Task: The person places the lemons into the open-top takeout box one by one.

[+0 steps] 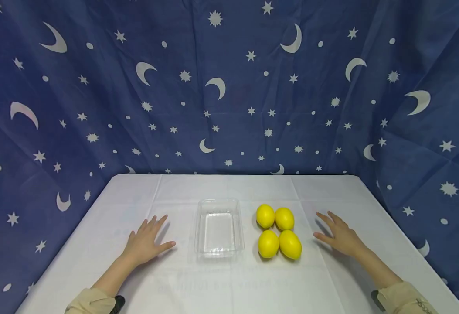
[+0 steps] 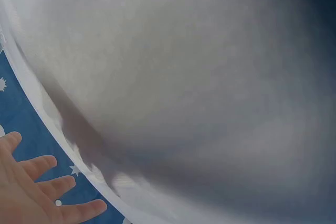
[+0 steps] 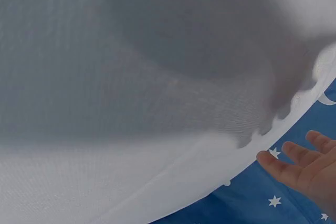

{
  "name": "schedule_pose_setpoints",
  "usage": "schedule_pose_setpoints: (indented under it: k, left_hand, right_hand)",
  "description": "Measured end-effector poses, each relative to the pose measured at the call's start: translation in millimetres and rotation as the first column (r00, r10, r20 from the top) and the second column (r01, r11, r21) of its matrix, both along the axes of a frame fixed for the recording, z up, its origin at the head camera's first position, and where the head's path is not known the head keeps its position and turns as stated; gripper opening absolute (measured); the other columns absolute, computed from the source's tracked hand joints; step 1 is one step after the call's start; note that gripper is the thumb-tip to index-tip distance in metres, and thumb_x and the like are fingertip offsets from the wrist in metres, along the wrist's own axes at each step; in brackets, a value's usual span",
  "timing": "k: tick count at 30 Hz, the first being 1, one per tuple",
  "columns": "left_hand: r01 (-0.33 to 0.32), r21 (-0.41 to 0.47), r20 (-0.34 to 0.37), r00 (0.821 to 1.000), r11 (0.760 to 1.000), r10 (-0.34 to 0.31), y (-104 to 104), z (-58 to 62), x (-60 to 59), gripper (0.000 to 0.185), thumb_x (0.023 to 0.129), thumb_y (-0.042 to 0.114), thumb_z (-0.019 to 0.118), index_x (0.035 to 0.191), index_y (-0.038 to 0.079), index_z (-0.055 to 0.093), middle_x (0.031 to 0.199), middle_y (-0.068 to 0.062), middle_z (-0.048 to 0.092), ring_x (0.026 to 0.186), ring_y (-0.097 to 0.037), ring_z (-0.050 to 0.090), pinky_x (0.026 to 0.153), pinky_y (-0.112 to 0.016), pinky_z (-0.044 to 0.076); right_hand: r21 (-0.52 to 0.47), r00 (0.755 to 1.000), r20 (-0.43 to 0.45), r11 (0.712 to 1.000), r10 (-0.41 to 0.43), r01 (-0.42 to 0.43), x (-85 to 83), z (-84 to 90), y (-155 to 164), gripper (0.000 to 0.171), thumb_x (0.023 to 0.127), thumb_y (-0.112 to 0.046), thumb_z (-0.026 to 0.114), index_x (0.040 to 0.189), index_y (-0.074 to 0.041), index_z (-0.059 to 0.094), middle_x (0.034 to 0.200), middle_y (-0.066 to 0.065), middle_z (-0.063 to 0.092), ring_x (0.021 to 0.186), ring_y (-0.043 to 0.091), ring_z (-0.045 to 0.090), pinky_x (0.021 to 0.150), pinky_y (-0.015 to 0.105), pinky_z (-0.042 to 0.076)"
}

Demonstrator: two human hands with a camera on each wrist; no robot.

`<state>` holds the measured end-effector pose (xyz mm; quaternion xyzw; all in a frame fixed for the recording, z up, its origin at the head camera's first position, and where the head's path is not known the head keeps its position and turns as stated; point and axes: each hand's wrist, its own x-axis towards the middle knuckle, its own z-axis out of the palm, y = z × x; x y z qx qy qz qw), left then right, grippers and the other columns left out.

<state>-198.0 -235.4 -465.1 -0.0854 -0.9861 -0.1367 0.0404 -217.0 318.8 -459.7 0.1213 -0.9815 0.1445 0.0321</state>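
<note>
The sleeves (image 1: 90, 302) at the lower frame edge lie nearest the head camera, one on each forearm, cuffs pulled back from the wrists. The backdrop (image 1: 229, 87), a blue cloth printed with white moons and stars, is the largest element and closes off the rear and both sides. The counter (image 1: 229, 279) follows: it is covered by a white cloth whose fold creases divide it into panels, and both wrist views show little beyond this cloth at close range, blurred. The clear plastic tray (image 1: 219, 227) sits at centre with its long axis running away from the person, within reach of either hand; nothing is visible in it. The left hand (image 1: 147, 241) rests palm down on the counter to the left of the tray, fingers straight and spread, holding nothing. The right hand (image 1: 339, 236) rests likewise to the right, fingers extended, holding nothing. This symmetrical flat posture is judged to be a neutral position. The four lemons (image 1: 278, 231) form a two-by-two block between the tray and the right hand, just beside the tray, apparently grouped for easy reach.
</note>
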Motion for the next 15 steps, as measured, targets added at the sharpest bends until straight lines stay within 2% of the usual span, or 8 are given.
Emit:
schedule_pose_setpoints:
  k: [4, 8, 15]
  left_hand:
    - [0.023, 0.014, -0.078, 0.997, 1.0, -0.022, -0.4, 0.5, -1.8, 0.083, 0.081, 0.058, 0.062, 0.143, 0.009, 0.038, 0.137, -0.029, 0.045, 0.124, -0.051, 0.042, 0.092, -0.072, 0.037]
    - [0.041, 0.044, -0.147, 0.989, 0.998, -0.034, 0.2, 1.4, -2.0, 0.075, 0.081, 0.048, 0.067, 0.138, 0.005, 0.045, 0.127, -0.026, 0.055, 0.113, -0.046, 0.054, 0.085, -0.061, 0.05]
    - [0.028, 0.077, -0.115, 0.993, 0.997, -0.018, 2.5, 5.0, -0.5, 0.059, 0.083, 0.039, 0.068, 0.129, 0.004, 0.055, 0.118, -0.024, 0.061, 0.106, -0.043, 0.058, 0.081, -0.057, 0.052]
  right_hand:
    - [-0.001, 1.0, -0.029, 1.0, 0.008, -0.008, -2.9, 1.2, -0.9, 0.067, 0.086, -0.043, 0.063, 0.136, -0.002, 0.043, 0.135, 0.039, 0.037, 0.116, 0.06, 0.042, 0.078, 0.072, 0.044]
    - [-0.02, 0.998, -0.051, 1.0, 0.021, -0.022, -3.3, 3.0, -4.1, 0.061, 0.088, -0.035, 0.063, 0.133, 0.002, 0.047, 0.129, 0.037, 0.044, 0.114, 0.056, 0.046, 0.084, 0.067, 0.046]
    - [-0.058, 0.999, -0.041, 0.998, -0.009, 0.007, -4.0, 3.3, -9.0, 0.046, 0.092, -0.022, 0.059, 0.127, 0.006, 0.051, 0.123, 0.032, 0.053, 0.113, 0.05, 0.051, 0.091, 0.062, 0.045]
